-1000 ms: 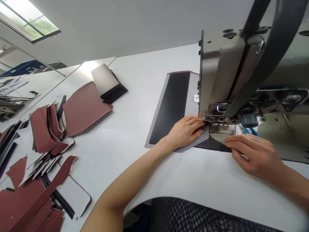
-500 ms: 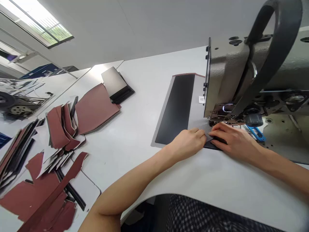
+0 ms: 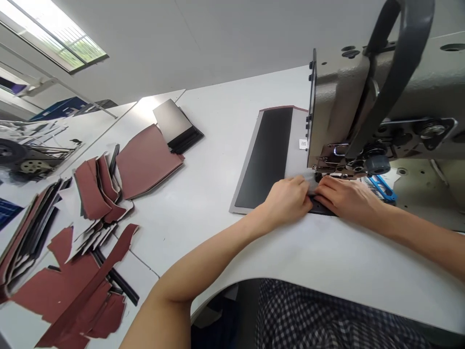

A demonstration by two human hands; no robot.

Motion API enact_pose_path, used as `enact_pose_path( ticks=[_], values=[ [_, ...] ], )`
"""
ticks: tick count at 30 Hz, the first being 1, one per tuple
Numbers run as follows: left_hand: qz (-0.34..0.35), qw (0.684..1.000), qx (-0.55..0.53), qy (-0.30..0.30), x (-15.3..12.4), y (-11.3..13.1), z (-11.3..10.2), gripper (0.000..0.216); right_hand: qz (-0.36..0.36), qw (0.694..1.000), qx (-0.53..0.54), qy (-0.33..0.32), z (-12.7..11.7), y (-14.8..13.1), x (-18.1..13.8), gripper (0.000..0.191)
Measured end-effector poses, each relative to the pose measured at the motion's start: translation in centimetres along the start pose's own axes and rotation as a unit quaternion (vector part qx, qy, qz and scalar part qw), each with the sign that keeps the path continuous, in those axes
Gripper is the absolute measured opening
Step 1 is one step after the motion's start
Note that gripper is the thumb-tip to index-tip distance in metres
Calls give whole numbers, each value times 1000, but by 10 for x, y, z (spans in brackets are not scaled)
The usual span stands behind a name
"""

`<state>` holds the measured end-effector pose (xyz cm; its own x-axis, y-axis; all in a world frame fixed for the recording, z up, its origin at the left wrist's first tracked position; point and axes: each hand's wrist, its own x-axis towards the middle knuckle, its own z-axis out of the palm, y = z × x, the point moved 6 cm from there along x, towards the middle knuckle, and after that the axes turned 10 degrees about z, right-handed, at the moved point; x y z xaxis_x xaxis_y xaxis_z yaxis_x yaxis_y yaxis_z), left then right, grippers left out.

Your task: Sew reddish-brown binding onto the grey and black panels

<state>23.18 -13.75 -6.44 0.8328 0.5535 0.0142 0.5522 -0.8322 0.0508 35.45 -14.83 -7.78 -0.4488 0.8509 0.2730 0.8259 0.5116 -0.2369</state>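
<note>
A flat grey fabric panel [image 3: 296, 165] with a black strip [image 3: 267, 155] and a small white label [image 3: 302, 144] lies on the table, its right part under the sewing machine [image 3: 341, 106]. My left hand [image 3: 288, 201] has its fingers curled and pinched on the panel's near edge. Close beside it, my right hand [image 3: 345, 194] presses bent fingers onto the material just in front of the needle area. The machine head and my hands hide the stitching spot and the panel's right side.
Cut maroon pieces [image 3: 148, 162] lie in piles on the left of the white table [image 3: 203, 194], with more scraps at the front left. A stack of grey and black pieces [image 3: 176, 123] sits behind them. Some blue object [image 3: 383, 188] rests under the machine arm.
My left hand's fingers have curled more tightly at the panel's edge. My right hand stays by the needle area. The whole view has shifted slightly.
</note>
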Motion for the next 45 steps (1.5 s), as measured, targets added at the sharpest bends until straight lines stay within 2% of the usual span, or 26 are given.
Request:
enact_pose_path(
  ticks=[3,7,10,12,15,19,21,27,30,38,45],
  values=[
    [-37,997,-31,58,-4,-10,-2,16,71,997,6,19,0,-1,-1,36],
    [-45,990,-104,89,-10,-19,-3,21,159,986,27,40,1,1,3,29],
    [-42,979,-165,109,-10,-25,-2,16,196,979,35,49,4,4,6,22],
    [-21,977,-178,116,-9,-25,0,20,206,976,37,60,3,7,4,20],
    [11,979,-169,115,-9,-21,4,29,187,979,50,71,-1,10,-7,23],
    [34,977,-178,113,-10,-22,7,31,70,995,13,68,-8,0,-23,37],
    [60,973,-190,115,-10,-25,9,29,41,997,-33,59,-8,-3,-26,42],
    [114,952,-227,170,-13,-36,13,25,58,996,-43,51,-8,1,-23,41],
    [123,953,-220,168,-12,-37,15,26,75,994,-54,54,-6,4,-22,41],
    [82,964,-190,170,9,-47,15,26,95,987,-105,71,-3,8,-18,38],
    [80,956,-196,201,9,-49,16,24,90,986,-108,85,-2,7,-19,37]
  ],
)
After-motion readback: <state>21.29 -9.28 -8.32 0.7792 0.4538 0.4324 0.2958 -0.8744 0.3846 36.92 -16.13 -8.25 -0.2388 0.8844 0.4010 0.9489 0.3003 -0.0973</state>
